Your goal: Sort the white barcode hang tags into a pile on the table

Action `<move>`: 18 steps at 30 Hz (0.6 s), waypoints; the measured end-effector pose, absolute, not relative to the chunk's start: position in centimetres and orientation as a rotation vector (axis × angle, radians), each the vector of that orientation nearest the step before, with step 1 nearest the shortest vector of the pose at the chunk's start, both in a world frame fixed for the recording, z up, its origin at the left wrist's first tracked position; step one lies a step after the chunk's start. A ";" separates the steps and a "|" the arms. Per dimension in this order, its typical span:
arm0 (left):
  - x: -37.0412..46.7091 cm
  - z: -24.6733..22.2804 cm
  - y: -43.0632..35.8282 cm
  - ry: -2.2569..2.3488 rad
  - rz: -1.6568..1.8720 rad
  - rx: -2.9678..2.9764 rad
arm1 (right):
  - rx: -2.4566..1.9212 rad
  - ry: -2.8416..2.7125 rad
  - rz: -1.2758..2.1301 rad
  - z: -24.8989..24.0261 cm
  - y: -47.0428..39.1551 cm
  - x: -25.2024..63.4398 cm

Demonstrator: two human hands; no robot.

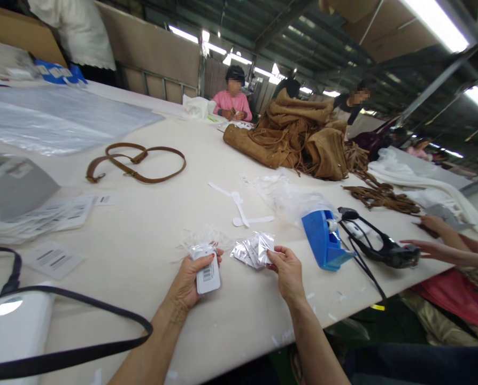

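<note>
Holding a small white barcode tag [207, 274] upright between thumb and fingers, the left hand [193, 278] rests low on the table [151, 224] near its front edge, closed around the tag with a crumple of clear plastic [201, 239] just behind it. The right hand [287, 270] sits just beside it to the right, its fingertips pinched on the near corner of a pile of small clear packets [254, 249] that lies on the table between the two hands. Just right of the packets stands a blue tape dispenser [324, 239], with a clear plastic bag [291, 198] behind it and black-framed glasses with a cord [377, 247] beyond. Another person's hand [423, 247] reaches toward those glasses from the right edge. Farther back lie white paper strips [241, 208], a brown leather strap [137, 161] and a heap of tan fringed bags [299, 136]. At left, barcode labels [54, 214] spread beside a grey machine [10, 184].
</note>
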State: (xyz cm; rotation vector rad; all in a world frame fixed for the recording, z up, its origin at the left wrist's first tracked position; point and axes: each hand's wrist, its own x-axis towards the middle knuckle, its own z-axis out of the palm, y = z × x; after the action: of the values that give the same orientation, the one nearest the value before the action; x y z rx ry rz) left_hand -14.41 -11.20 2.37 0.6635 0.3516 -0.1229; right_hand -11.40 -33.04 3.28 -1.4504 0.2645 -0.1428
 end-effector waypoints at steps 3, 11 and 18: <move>-14.4 2.4 -11.2 0.338 -0.118 0.683 | -1.373 0.287 -0.083 3.9 -32.8 -11.8; -14.3 2.2 -11.2 0.332 -0.115 0.685 | -1.196 0.318 0.002 5.4 -31.8 -12.6; -14.4 2.4 -11.2 0.332 -0.127 0.647 | -1.927 0.167 -0.320 4.2 -33.6 -12.0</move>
State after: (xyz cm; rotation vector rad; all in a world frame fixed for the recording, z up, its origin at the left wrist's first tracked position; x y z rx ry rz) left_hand -14.41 -11.24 2.36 0.6468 0.3319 -0.1270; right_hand -12.03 -33.55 4.19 -1.9266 0.1666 -0.3201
